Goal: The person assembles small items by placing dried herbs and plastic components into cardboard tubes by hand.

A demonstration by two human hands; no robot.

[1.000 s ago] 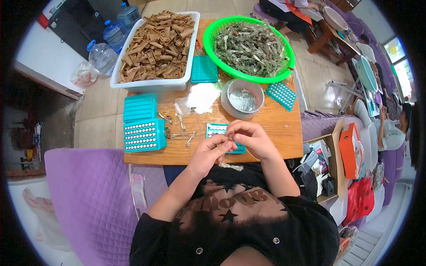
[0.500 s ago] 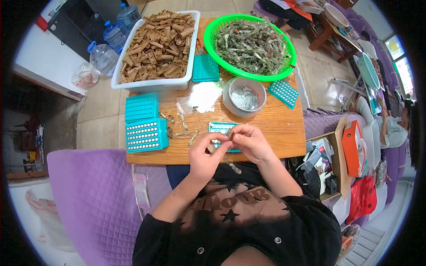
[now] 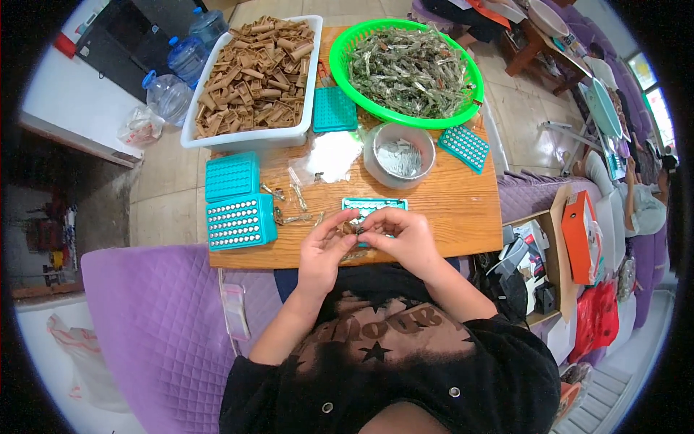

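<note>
My left hand (image 3: pixel 323 249) and my right hand (image 3: pixel 406 235) meet over the front edge of the wooden table. Between their pinched fingertips is a small brown piece (image 3: pixel 348 227) with a dark end, too small to make out fully. Both hands have closed fingers on it. Behind my fingers, partly covered by them, lies a teal tray (image 3: pixel 394 203) with white round pieces in it. Several small clear-wrapped pieces (image 3: pixel 293 217) lie on the table left of my hands. Beyond the tray stands a round grey tub (image 3: pixel 372 171) with thin silvery strips inside.
A white bin (image 3: pixel 316 65) heaped with brown moulded pieces stands far left. Beside it is a green basket (image 3: pixel 340 79) of clear-wrapped pieces. Teal blocks (image 3: pixel 233 220) with silver round tops are stacked at left; another teal tray (image 3: pixel 463 148) lies at right. A carton (image 3: pixel 564 253) stands right of the table.
Both hands have shifted slightly left and toward me, with the brown piece turned between the fingertips. The clear strip hanging below my hands is now mostly hidden.
</note>
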